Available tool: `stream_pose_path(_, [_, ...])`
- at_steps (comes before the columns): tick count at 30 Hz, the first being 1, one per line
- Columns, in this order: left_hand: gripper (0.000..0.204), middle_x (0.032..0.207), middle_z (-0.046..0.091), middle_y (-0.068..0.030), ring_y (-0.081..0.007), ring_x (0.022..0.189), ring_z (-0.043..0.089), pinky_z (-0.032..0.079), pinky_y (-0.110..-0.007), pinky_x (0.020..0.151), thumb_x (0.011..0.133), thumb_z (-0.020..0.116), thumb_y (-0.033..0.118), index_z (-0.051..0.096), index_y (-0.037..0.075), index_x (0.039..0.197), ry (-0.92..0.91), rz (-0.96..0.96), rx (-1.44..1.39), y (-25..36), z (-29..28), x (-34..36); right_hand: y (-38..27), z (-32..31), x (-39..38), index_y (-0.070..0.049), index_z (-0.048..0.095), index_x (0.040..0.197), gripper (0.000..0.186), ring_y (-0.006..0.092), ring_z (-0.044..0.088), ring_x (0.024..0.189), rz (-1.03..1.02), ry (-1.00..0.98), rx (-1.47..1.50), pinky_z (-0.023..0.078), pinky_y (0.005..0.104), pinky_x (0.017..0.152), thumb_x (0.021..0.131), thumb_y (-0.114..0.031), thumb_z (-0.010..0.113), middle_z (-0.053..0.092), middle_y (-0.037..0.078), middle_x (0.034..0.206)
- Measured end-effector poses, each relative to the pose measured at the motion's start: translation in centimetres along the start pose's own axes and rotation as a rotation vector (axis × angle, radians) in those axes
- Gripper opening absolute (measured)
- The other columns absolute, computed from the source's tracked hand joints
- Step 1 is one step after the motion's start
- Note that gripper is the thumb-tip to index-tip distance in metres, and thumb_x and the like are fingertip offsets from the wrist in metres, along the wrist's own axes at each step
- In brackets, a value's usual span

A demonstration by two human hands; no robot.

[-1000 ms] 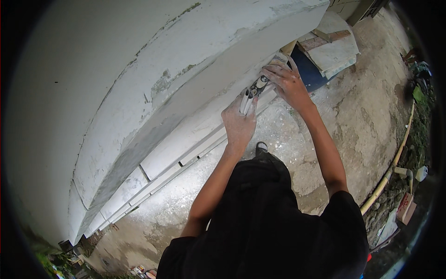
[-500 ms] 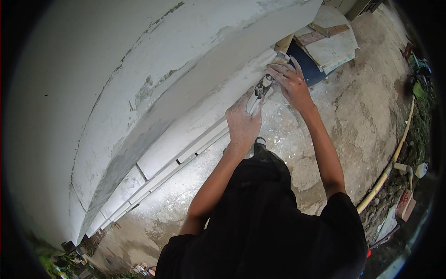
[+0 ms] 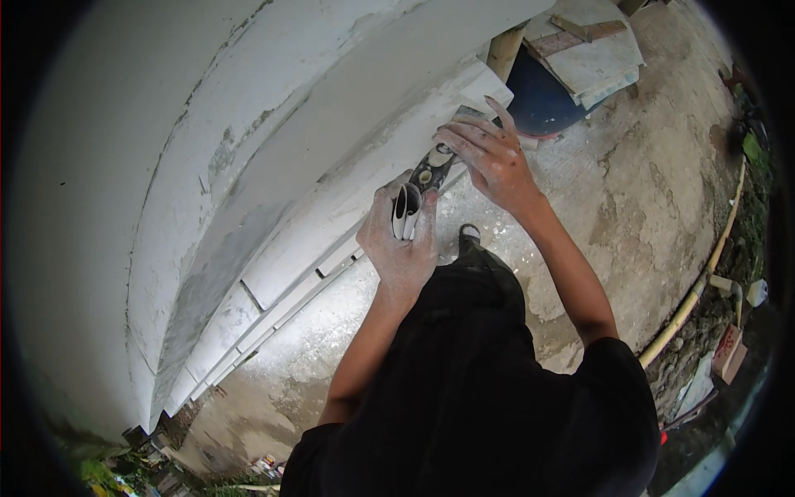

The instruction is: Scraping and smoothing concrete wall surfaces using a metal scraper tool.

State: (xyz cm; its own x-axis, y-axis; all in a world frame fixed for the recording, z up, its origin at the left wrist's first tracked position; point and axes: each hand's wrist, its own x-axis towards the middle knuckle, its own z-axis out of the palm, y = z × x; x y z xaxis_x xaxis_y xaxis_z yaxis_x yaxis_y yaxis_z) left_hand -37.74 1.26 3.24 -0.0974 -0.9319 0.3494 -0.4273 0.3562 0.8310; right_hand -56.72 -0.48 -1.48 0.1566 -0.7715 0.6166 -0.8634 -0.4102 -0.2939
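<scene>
Shift along the white ledge (image 3: 331, 207): left hand (image 3: 387, 257), right hand (image 3: 494, 163) and the dark tool (image 3: 428, 176) sit further left and nearer the person than half a second ago; more of the ledge's far corner shows.
Pale wall (image 3: 99, 207): rises along the left and limits movement there.
Concrete floor (image 3: 571, 248): spreads right of the ledge, giving elbows the wider room.
Ledge edge: runs diagonally to a square corner near the right hand; a dark blue drum (image 3: 538, 99) topped by pale sheets (image 3: 588, 66) stands just past.
Left grip: fingers and thumb closed round the curled white piece (image 3: 409, 224) at the tool's near end.
Right grip: fingers bent over the tool's far end, thumb hidden; cannot tell how firmly they hold.
Dark tool: between the hands, along the ledge's outer edge, contact unclear; probably stiff, fairly light, perhaps slippery under dusty fingers, best held at both ends.
Curled white piece: looks thin and springy, likely easily creased; hold around its outside.
</scene>
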Motion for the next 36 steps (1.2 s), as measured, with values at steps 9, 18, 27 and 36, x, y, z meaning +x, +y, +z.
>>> stream_pose_path(9, [0.027,0.084,0.072,-0.0165,-0.026,0.073,0.071,0.054,-0.034,0.071,0.09,0.075,0.015,0.067,-0.003,0.107,-0.034,-0.113,0.057,-1.0,-1.6,-0.3,-1.5,2.1,-1.1,-0.012,0.068,0.123,0.053,0.0269,0.058,0.117,0.061,0.049,0.028,0.035,0.0514,0.117,0.072,0.003,0.07,0.065,0.005,0.118])
stream_pose_path(18, [0.032,0.08,0.069,-0.011,-0.0125,0.071,0.06,0.05,-0.029,0.069,0.09,0.077,0.02,0.067,-0.004,0.108,-0.081,0.038,-0.028,0.3,0.5,0.5,1.1,2.3,-1.9,-0.013,0.068,0.126,0.058,0.0275,0.061,0.115,0.06,0.207,0.098,0.039,0.0513,0.114,0.071,0.006,0.068,0.067,0.006,0.118])
stream_pose_path(27, [0.029,0.088,0.069,-0.018,-0.0296,0.08,0.069,0.053,-0.036,0.077,0.093,0.072,0.018,0.064,-0.003,0.11,-0.129,-0.129,0.068,-0.3,0.7,1.6,1.9,2.7,-1.0,-0.013,0.07,0.124,0.055,0.0264,0.063,0.116,0.093,0.146,0.029,0.032,0.053,0.117,0.073,0.009,0.065,0.069,0.005,0.12])
stream_pose_path(36, [0.026,0.079,0.066,-0.0082,-0.0112,0.07,0.055,0.046,-0.026,0.066,0.094,0.073,0.017,0.064,-0.005,0.104,0.098,-0.217,-0.223,-2.0,-2.8,1.0,-2.2,3.7,1.3,-0.016,0.07,0.122,0.053,0.0223,0.066,0.106,0.004,0.091,0.11,0.03,0.0543,0.119,0.073,0.005,0.071,0.07,0.004,0.11])
